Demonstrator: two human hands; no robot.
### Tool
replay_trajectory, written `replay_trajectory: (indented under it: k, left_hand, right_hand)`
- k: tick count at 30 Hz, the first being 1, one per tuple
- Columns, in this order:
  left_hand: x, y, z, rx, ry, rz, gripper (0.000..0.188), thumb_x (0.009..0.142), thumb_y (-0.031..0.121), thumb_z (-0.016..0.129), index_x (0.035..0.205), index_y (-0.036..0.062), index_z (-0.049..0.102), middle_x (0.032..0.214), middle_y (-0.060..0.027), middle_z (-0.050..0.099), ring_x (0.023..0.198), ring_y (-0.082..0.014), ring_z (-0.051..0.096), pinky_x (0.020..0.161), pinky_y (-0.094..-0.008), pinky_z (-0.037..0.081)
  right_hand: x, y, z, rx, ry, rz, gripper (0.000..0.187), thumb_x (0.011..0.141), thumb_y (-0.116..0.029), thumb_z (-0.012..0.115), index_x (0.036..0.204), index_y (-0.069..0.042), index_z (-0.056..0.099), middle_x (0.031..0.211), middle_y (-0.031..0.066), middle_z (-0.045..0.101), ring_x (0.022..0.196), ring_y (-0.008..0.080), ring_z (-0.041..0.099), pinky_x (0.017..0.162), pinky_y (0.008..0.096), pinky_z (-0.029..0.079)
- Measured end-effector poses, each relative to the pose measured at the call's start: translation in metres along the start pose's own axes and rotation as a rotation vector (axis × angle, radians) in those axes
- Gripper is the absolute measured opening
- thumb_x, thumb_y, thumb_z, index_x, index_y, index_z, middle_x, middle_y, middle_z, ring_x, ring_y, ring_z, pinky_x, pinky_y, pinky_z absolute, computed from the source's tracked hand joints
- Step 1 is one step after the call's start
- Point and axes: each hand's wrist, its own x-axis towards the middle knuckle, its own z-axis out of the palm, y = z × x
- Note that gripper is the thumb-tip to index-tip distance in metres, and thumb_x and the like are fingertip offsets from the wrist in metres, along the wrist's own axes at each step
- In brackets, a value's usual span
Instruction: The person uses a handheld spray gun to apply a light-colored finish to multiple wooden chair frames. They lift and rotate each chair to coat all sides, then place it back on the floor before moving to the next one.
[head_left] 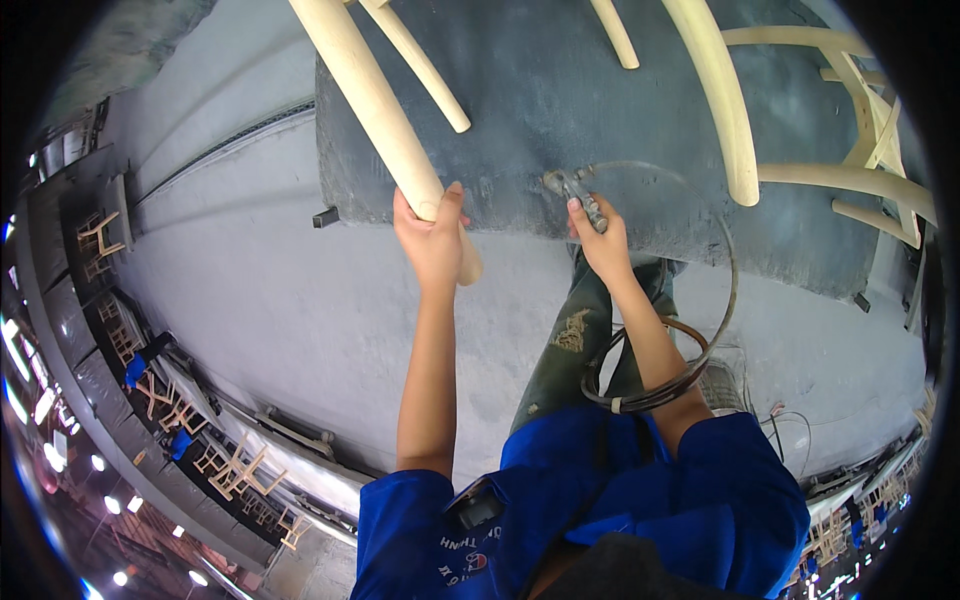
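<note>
Two hands at work on a pale wooden chair lying on a grey padded bench.

Head view: left hand [432, 238] clasps the chair leg [385, 125] near its end; right hand [600, 243] is closed round a small air tool [575, 190], its hose [700, 300] looping beside the bench [560, 100].

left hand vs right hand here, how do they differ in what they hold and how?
The left hand wraps a thick pale wooden chair leg; the right hand pinches a small metal tool with a hose trailing from it. The left hand's grip sits just off the padded bench's front edge; the right hand reaches onto its top. Both arms are bare and extended forward.
</note>
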Motion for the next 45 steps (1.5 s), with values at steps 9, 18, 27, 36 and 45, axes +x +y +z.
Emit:
replay_trajectory:
  k: [9, 18, 27, 36, 45]
  left_hand:
    - [0.062, 0.025, -0.011, 0.072, 0.006, 0.005, 0.028, 0.086, 0.019, 0.076, 0.098, -0.0003, 0.059, 0.074, -0.0061, 0.062, 0.056, -0.013, 0.059, 0.052, -0.028, 0.048]
    - [0.101, 0.043, -0.018, 0.145, 0.008, -0.017, 0.029, 0.087, 0.024, 0.074, 0.097, 0.0002, 0.06, 0.073, -0.0053, 0.061, 0.054, -0.0127, 0.059, 0.051, -0.0274, 0.047]
    - [0.107, 0.037, -0.028, 0.113, 0.008, -0.002, 0.026, 0.087, 0.02, 0.075, 0.095, -0.0006, 0.06, 0.072, -0.0052, 0.061, 0.053, -0.0115, 0.058, 0.05, -0.0275, 0.048]
    - [0.102, 0.028, -0.038, 0.128, 0.049, -0.004, 0.027, 0.087, 0.021, 0.075, 0.096, -0.0001, 0.061, 0.072, -0.0046, 0.062, 0.054, -0.011, 0.059, 0.051, -0.0269, 0.048]
    - [0.093, 0.005, -0.053, 0.132, 0.073, 0.012, 0.028, 0.088, 0.024, 0.074, 0.096, 0.0026, 0.059, 0.073, -0.0034, 0.06, 0.058, -0.012, 0.059, 0.054, -0.028, 0.047]
  right_hand:
    - [0.076, -0.07, 0.055, 0.589, 0.079, -0.46, 0.04, 0.103, -0.039, 0.06, 0.111, 0.0, 0.06, 0.077, 0.0043, 0.061, 0.068, 0.0111, 0.059, 0.053, 0.0237, 0.042]
    - [0.05, -0.077, 0.031, 0.664, 0.203, -0.519, 0.059, 0.101, -0.054, 0.054, 0.114, 0.003, 0.057, 0.081, 0.0094, 0.062, 0.07, 0.0183, 0.062, 0.048, 0.0248, 0.043]
    - [0.084, -0.115, 0.041, 0.692, 0.035, -0.413, 0.058, 0.102, -0.054, 0.053, 0.109, 0.003, 0.057, 0.076, 0.0092, 0.061, 0.065, 0.0179, 0.061, 0.045, 0.0248, 0.04]
    - [0.076, -0.064, -0.008, 0.607, 0.29, -0.191, 0.064, 0.103, -0.061, 0.044, 0.113, 0.0, 0.058, 0.086, 0.009, 0.066, 0.08, 0.0196, 0.069, 0.053, 0.0263, 0.045]
    - [0.039, -0.021, -0.037, 0.343, 0.091, -0.085, 0.051, 0.104, -0.052, 0.05, 0.103, -0.001, 0.06, 0.079, 0.0044, 0.062, 0.067, 0.0146, 0.062, 0.05, 0.0254, 0.04]
